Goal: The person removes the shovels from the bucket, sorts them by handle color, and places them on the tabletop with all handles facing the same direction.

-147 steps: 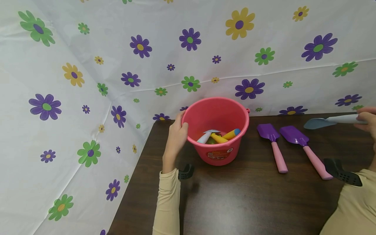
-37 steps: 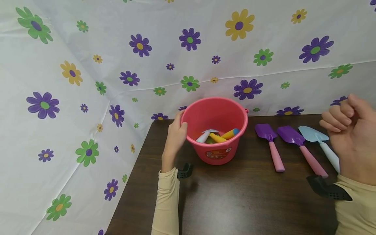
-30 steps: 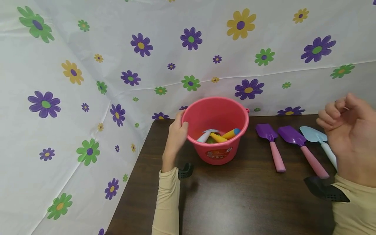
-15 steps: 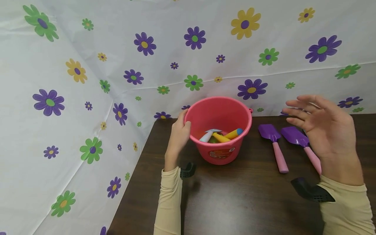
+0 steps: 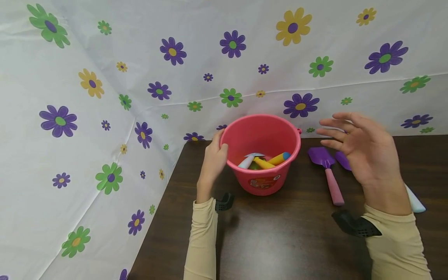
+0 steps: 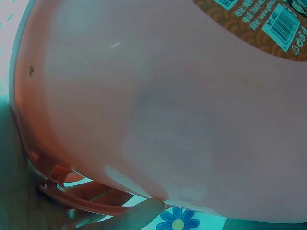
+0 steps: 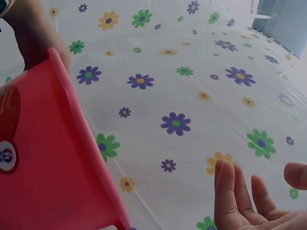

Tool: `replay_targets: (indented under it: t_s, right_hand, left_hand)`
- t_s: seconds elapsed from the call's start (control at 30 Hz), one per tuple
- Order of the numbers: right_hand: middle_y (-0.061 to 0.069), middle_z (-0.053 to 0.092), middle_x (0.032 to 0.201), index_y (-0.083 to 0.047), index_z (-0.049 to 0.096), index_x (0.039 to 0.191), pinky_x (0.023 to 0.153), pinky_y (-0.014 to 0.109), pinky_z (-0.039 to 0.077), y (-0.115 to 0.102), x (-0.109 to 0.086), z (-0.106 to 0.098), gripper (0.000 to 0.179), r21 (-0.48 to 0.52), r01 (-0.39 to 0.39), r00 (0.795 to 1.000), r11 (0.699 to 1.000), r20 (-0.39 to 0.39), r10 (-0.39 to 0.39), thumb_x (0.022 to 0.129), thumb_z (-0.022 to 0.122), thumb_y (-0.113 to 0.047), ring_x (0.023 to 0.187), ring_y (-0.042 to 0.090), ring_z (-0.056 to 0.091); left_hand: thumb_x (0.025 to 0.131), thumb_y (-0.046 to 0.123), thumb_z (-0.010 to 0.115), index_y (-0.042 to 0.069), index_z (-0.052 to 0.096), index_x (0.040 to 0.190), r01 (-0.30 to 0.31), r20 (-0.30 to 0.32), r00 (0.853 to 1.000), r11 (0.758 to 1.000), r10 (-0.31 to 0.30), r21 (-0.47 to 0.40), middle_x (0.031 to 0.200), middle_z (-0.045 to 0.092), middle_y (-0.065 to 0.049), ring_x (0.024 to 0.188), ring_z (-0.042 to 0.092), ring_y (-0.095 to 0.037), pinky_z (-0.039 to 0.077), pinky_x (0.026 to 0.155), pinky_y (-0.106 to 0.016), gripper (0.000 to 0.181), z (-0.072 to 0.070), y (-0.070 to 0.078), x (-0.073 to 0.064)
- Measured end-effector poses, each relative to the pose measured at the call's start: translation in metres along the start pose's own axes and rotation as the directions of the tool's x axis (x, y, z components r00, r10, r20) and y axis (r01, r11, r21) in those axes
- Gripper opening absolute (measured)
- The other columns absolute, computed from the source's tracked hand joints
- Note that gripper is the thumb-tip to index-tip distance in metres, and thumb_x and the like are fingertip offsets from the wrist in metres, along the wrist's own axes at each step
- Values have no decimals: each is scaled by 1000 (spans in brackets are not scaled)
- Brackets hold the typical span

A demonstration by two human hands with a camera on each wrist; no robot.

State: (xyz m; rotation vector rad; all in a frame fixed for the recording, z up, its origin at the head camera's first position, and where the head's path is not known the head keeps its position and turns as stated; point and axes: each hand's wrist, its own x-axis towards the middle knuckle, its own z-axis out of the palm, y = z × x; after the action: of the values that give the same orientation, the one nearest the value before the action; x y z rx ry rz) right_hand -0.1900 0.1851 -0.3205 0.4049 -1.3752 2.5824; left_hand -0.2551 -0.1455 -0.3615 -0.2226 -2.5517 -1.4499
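Observation:
A pink bucket [image 5: 259,134] stands on the table, tools in its bottom: a white handle [image 5: 246,162], a yellow handle [image 5: 263,163] and a yellow handle with a blue end [image 5: 279,159]. My left hand [image 5: 212,160] grips its left rim, thumb toward the inside; the left wrist view shows fingers [image 6: 136,215] by the bucket's outer wall. My right hand [image 5: 372,157] is in the air right of the bucket, fingers apart and holding nothing, as the right wrist view also shows. Beneath it lie a purple hand shovel [image 5: 321,156], a second purple shovel [image 5: 342,160], mostly hidden, and a white handle [image 5: 415,200].
The dark wooden table [image 5: 273,237] ends at the back and left against a white flowered cloth [image 5: 196,23]. In the right wrist view the bucket's rim [image 7: 91,139] stands left of my right hand.
My right hand has laid the light blue trowel beside the purple shovels and let go. It has moved left toward the bucket, its fingers uncurling. My left hand stays on the rim.

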Motion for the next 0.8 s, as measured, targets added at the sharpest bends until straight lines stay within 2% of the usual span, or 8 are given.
replay_targets:
  t_s: [0.17, 0.47, 0.67, 0.8]
  right_hand:
    - [18, 68, 122, 1, 69, 121, 87, 39, 61, 5, 2, 15, 33, 5, -23, 999, 1000, 39, 23, 109, 44, -16, 109, 35, 71]
    - [14, 71, 122, -8, 73, 114, 90, 40, 59, 16, 6, 45, 29, -111, -65, 996, 992, 50, 70, 108, 49, -22, 109, 31, 71]
    - [12, 73, 117, -12, 73, 111, 89, 37, 60, 24, 11, 63, 26, -167, -74, 988, 983, 120, 95, 107, 49, -22, 105, 27, 73]
    - [9, 73, 118, -14, 72, 113, 89, 36, 60, 30, 14, 72, 24, -210, -103, 982, 972, 135, 133, 106, 52, -24, 105, 26, 73]
  left_hand:
    - [101, 11, 47, 6, 43, 155, 3, 6, 1000, 1000, -3, -9, 145, 58, -17, 121, 65, -33, 55, 99, -48, 54, -1, 0, 0]
    - [102, 12, 47, 6, 43, 155, 0, 8, 1000, 1000, 0, -6, 145, 59, -16, 121, 66, -32, 56, 99, -47, 54, 0, -1, 1]
    - [102, 12, 48, 6, 41, 156, 8, 13, 1000, 1000, -7, -16, 145, 58, -16, 122, 65, -32, 56, 99, -47, 54, -1, 0, 1]
    - [101, 11, 48, 6, 42, 155, 0, 16, 1000, 1000, 0, -13, 144, 59, -17, 120, 66, -33, 56, 99, -48, 55, -1, 0, 0]
